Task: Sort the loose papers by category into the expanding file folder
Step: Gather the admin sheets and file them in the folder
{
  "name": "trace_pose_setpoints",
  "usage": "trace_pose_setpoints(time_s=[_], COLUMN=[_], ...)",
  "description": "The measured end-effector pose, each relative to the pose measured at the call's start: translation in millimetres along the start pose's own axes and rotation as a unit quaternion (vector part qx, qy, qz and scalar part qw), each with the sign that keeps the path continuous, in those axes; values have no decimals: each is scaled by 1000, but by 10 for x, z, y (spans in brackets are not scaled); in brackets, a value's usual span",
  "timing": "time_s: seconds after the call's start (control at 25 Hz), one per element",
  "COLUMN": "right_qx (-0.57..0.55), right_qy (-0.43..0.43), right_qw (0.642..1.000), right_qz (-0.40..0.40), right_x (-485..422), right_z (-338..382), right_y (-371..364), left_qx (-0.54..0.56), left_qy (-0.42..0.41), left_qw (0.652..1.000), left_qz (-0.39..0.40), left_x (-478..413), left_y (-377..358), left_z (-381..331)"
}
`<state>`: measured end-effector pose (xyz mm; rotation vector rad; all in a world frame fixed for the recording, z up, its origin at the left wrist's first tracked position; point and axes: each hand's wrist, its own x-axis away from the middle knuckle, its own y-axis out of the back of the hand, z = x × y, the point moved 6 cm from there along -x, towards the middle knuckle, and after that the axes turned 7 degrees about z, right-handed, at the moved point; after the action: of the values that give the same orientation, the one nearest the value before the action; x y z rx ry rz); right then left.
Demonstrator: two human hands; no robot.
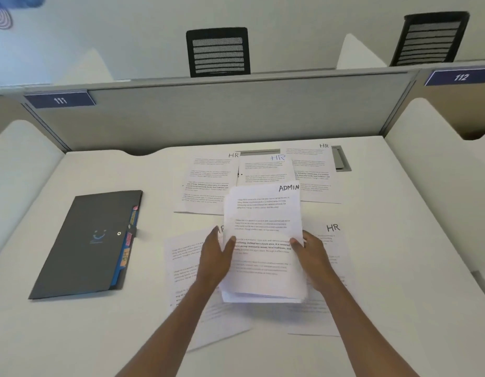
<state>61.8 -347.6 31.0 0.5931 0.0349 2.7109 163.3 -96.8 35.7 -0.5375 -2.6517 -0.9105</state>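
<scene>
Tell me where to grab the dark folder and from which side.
Grip the folder by its plain left edge, coming from the left. It lies flat and closed, with coloured tabs sticking out along its right edge, where a grip would likely bend them. The left hand and right hand hold the ADMIN stack, so free one first.

On the bench (pixel 399 240) I count four loose sheets marked HR (pixel 206 186), one sheet (pixel 181 268) with its mark covered, and one stack topped ADMIN (pixel 263 227). I see one expanding file folder (pixel 86 240), two chairs (pixel 218 53), two number plates (pixel 59 100), and two grips, left grip (pixel 215 257) and right grip (pixel 312 257).
</scene>
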Motion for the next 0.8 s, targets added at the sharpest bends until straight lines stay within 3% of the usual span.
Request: trace_pose_setpoints(time_s=[0.12,0.2,0.48,0.6,0.8], right_qx=[-85,-127,-112,-103,-83], right_qy=[25,35,92,132,113], right_qw=[995,988,987,985,990], right_qz=[50,76,70,45,24], right_x=[84,105,139,166,241], right_z=[248,411,838,899,772], right_y=[-150,-274,-742,-870,-1047], left_qx=[246,345,344,353,346], left_qy=[67,47,-104,-125,-120], left_qw=[965,930,918,915,921], left_qz=[67,117,168,152,134], left_x=[-187,-185,49,107,181], left_y=[265,422,899,1032,961], left_z=[4,-139,-457,-424,-281])
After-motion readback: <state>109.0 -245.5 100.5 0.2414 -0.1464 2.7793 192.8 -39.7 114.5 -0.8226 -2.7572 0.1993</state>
